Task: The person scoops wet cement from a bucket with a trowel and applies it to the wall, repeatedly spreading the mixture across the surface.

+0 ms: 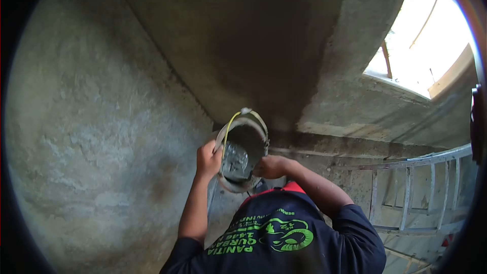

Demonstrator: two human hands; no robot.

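A mortar-smeared bucket with a yellow handle hangs tilted in front of my chest, its mouth facing me. Grey, wet, shiny mortar lies inside it. My left hand is closed on the left side of the rim. My right hand is a closed fist at the right side of the rim. Its fingertips reach inside the mouth, and whatever they grip is hidden.
A rough cement wall rises on the left, meeting another wall with a dark damp patch ahead. A bright opening is at upper right. A metal ladder-like frame stands at right.
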